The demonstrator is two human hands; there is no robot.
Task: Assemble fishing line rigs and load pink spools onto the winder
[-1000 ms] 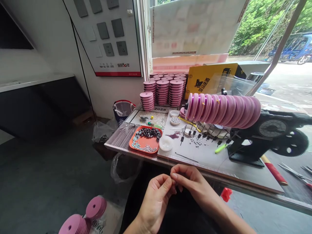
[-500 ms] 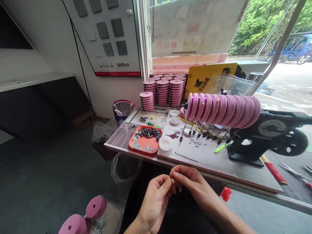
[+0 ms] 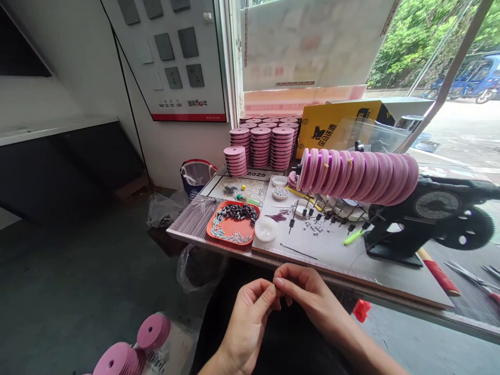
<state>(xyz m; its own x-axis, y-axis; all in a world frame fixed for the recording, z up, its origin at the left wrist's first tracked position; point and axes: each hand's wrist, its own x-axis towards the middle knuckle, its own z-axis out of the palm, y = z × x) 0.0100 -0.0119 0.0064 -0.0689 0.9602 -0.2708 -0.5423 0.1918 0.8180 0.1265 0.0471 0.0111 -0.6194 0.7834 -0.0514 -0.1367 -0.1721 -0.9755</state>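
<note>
My left hand (image 3: 250, 317) and my right hand (image 3: 307, 291) meet in front of the table edge, above my dark-clothed lap. Thumb and forefinger of each are pinched, the tips almost touching. Whatever sits between them is too small to make out. Just beyond lie a thin dark rod (image 3: 299, 252) on a pale board (image 3: 336, 260) and a round white dish (image 3: 265, 229). To the left, an orange tray (image 3: 230, 224) holds black pieces, pale blue-green pieces and small silvery bits. Small black stoppers on wires (image 3: 291, 225) and white beads (image 3: 314, 227) lie farther back.
A black winding machine (image 3: 433, 203) carries a row of pink foam spools (image 3: 359, 176) over the board's right side. Stacked pink spools (image 3: 260, 148) stand at the back by a yellow box (image 3: 339, 125). Scissors (image 3: 472, 278) lie far right. More pink spools (image 3: 117, 359) sit low left.
Both hands stay pinched together and have shifted only very slightly. A faint thin line above the fingertips earlier is no longer discernible. The table items look the same.
</note>
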